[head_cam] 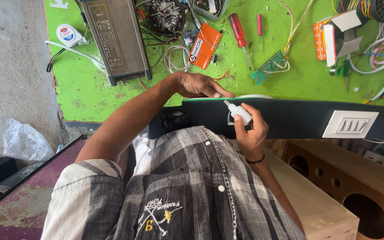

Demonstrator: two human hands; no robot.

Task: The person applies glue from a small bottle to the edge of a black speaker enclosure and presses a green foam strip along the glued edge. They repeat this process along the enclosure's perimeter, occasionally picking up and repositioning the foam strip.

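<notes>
Two hands on the job — your right hand (250, 131) grips the small white glue bottle (238, 111), nozzle tipped onto the long black speaker panel (290, 116), while your left hand (201, 85) presses flat on its top edge, steadying it.

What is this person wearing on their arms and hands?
Both hands are bare, with no gloves or rings to be seen. The right hand has a thin dark band round the wrist. The left hand has nothing on its wrist. The forearms are bare; a short sleeve of a grey and white checked shirt covers the left upper arm.
</notes>
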